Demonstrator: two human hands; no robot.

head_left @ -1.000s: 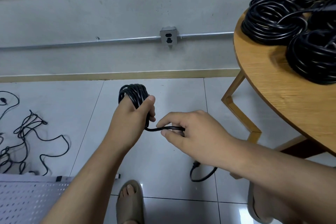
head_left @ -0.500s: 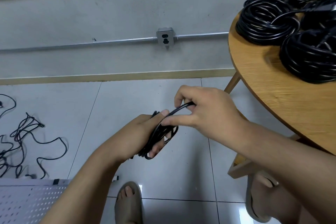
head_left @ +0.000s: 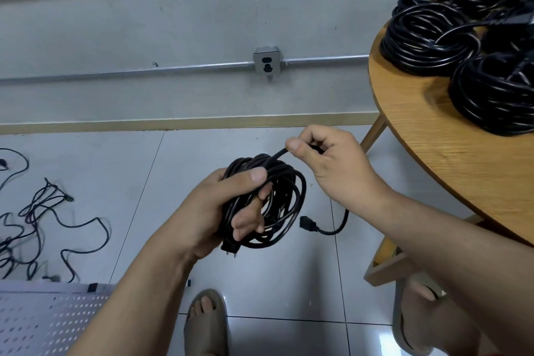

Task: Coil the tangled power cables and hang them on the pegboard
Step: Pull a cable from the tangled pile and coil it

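The left hand (head_left: pixel 213 211) grips the coil (head_left: pixel 284 202) in the air just left of the table (head_left: pixel 433 159), lower than its top. The thumb lies across the upper loops, and the fingers are curled through the ring and round the bundle. Half a second ago this coil sat edge-on and bunched flat in the palm; it has since turned to face up as an open ring. The right hand (head_left: pixel 335 167) has lifted away from the left thumb, where it was pinching before, and now sits nearer the table edge. Its thumb and curled fingers pinch a strand that runs taut from the top of the coil. The cable passes under that wrist and loops down to a connector (head_left: pixel 307 224), which hangs between coil and table and was hidden half a second ago. A plug (head_left: pixel 230 248) pokes out beneath the coil by the heel of the left palm. On the table lie finished coils (head_left: pixel 427 40), unchanged. Loose cables (head_left: pixel 49 220) still sprawl on the floor well left of the table. The pegboard (head_left: pixel 43 321) lies flat, also well to the table's left and nearer the person.
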